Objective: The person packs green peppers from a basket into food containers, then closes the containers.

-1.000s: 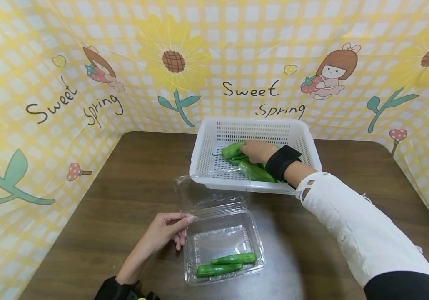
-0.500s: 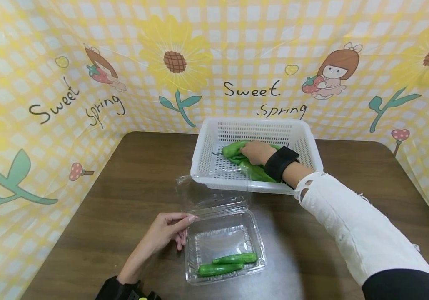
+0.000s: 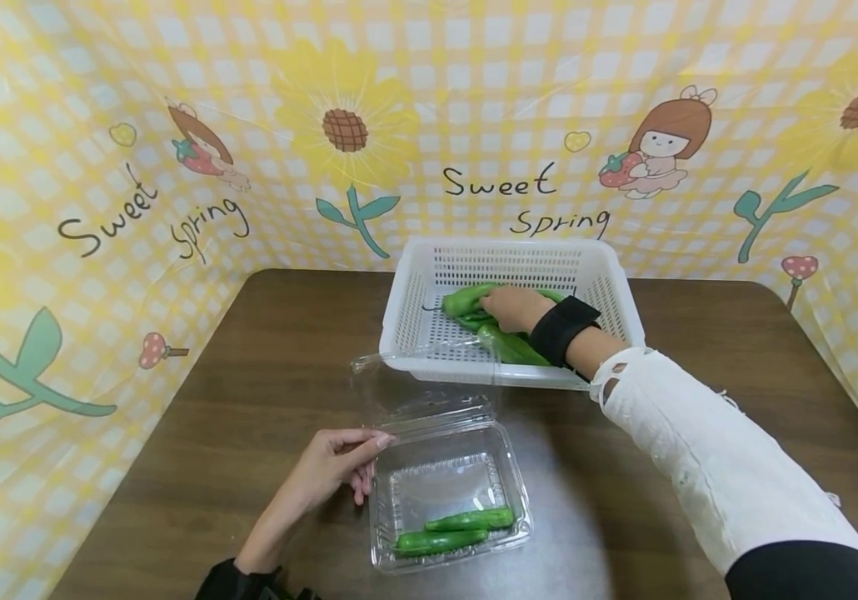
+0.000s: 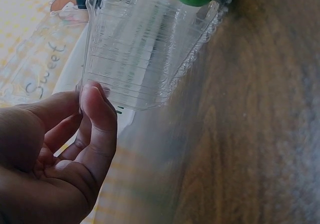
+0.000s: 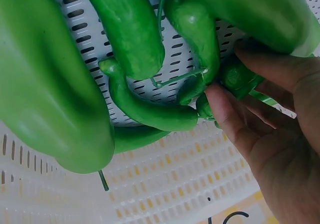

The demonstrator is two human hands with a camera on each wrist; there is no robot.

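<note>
A white slotted basket (image 3: 507, 247) at the table's far side holds several green peppers (image 3: 507, 343). My right hand (image 3: 502, 307) is inside it, and its thumb and fingers (image 5: 225, 115) pinch a small green pepper (image 5: 235, 77) among the bigger ones (image 5: 45, 83). Nearer to me an open clear clamshell container (image 3: 440, 483) holds two slim green peppers (image 3: 466, 519). My left hand (image 3: 369, 454) pinches the container's left edge, with the thumb (image 4: 97, 114) against the plastic wall (image 4: 145, 48).
The container's lid (image 3: 421, 387) stands open against the basket's front wall. The dark wooden table (image 3: 286, 350) is fenced on three sides by a yellow checked backdrop (image 3: 174, 125). Bare tabletop lies left of the basket and at the right.
</note>
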